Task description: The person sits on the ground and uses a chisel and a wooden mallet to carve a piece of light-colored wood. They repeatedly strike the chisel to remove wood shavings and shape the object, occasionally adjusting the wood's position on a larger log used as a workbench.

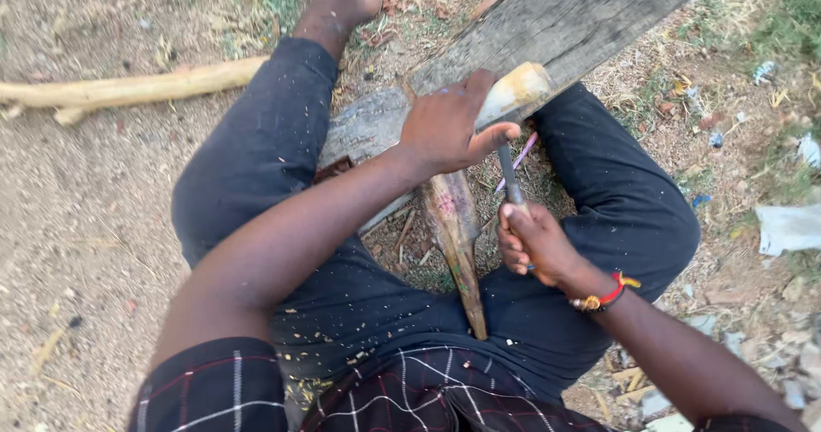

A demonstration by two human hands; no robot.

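Note:
I sit on the ground with a grey wooden plank [564, 21] running between my legs. My left hand [449, 128] grips a pale carved wooden piece [517, 90] that rests on the plank; its dark pointed end [457, 244] slants down toward my lap. My right hand [534, 244] is closed around the handle of a thin metal blade [508, 171], whose tip rises up against the wood just under my left thumb. A red cord band is on my right wrist. Wood shavings speckle my dark trousers.
A long pale branch [128, 85] lies on the dirt at the upper left. My bare foot [342, 0] is at the top. Scraps of litter and stones [787, 227] lie on the ground at the right, with dry grass behind.

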